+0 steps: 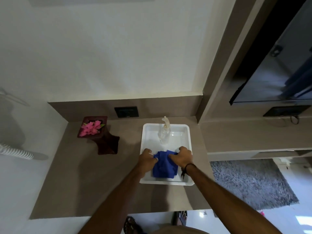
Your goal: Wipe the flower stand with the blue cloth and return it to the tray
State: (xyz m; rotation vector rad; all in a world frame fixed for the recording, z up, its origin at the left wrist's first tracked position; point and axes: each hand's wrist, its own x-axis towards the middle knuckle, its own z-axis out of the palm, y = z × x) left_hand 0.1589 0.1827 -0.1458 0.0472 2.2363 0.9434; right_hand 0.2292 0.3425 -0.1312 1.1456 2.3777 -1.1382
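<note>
Blue cloth, bunched and creased, lies at the near end of a white plastic tray on a brown countertop. A person's left hand and right hand both pinch the cloth's upper edge, fingers curled closed on the fabric, forearms reaching in from below. A clear spray bottle stands at the far end of the tray, apart from the cloth.

The flower stand sits on the counter well to the left of the tray, untouched. It is dark reddish-brown, with a square top, a narrow waist and a flared base, and holds pink flowers in its top.

Judging by this, the step in hand is either taking up the cloth or setting it back; the view cannot settle which. If wiping is still ahead, the next move calls for lifting the cloth clear of the tray and carrying it left to the stand, perhaps steadying the stand with the free hand, since its narrow waist may let it tip.
</note>
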